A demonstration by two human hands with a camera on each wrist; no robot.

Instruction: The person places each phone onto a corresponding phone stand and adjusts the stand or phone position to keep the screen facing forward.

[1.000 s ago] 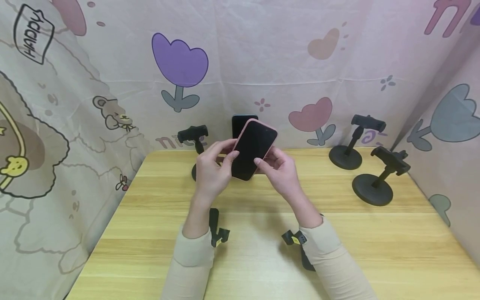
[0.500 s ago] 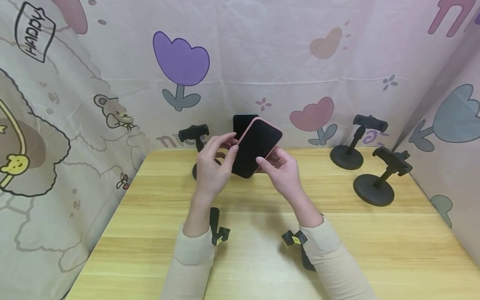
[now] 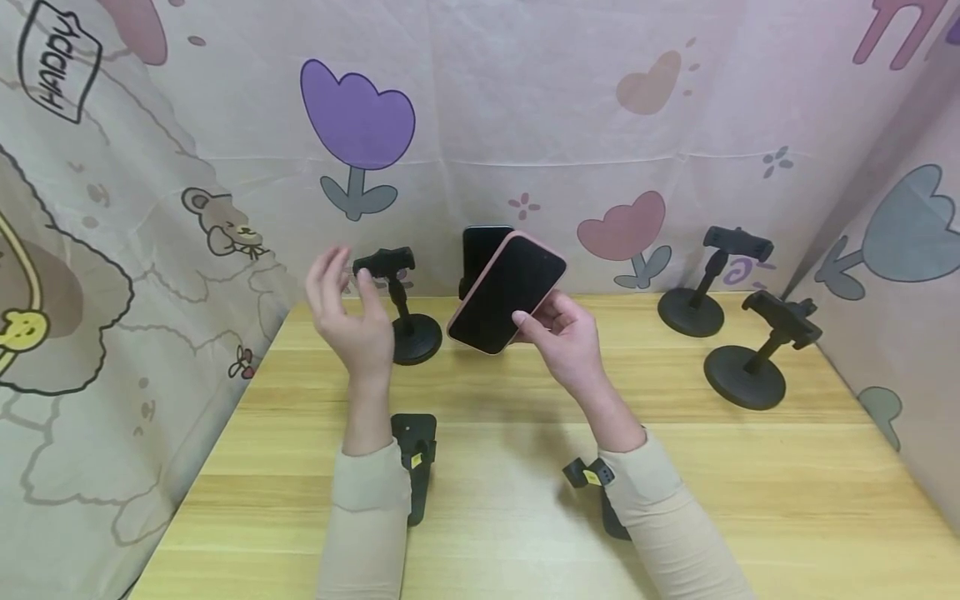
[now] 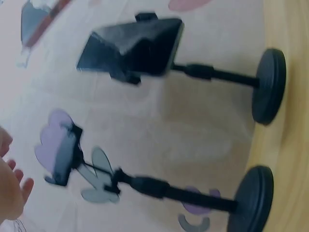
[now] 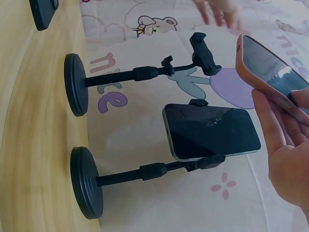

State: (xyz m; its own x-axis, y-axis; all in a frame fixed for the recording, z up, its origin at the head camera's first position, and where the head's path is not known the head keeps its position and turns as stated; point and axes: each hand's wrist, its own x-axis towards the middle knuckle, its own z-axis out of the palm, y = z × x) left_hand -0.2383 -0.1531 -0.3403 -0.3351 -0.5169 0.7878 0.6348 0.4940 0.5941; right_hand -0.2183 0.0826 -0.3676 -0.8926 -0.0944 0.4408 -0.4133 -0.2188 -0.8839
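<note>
In the head view my right hand (image 3: pixel 566 342) pinches a pink-cased phone (image 3: pixel 510 292) by its lower right edge, thumb over the dark screen. The phone tilts to the right, above the table. Off to the left, my left hand (image 3: pixel 348 321) holds nothing, its fingers spread and loosely bent beside an unoccupied black phone stand (image 3: pixel 401 304). A second phone (image 5: pixel 212 130) sits clamped in another black stand (image 5: pixel 154 170), plainly seen in the right wrist view. In the head view the pink-cased phone partly hides that clamped phone.
Two more black phone stands, a rear one (image 3: pixel 697 283) and a nearer one (image 3: pixel 757 350), stand at the table's right side. A printed cloth (image 3: pixel 487 108) hangs behind the wooden table (image 3: pixel 510 500).
My left hand has let go of the pink-cased phone and moved left toward the unoccupied stand. My right hand keeps hold of the phone, nearly in place.
</note>
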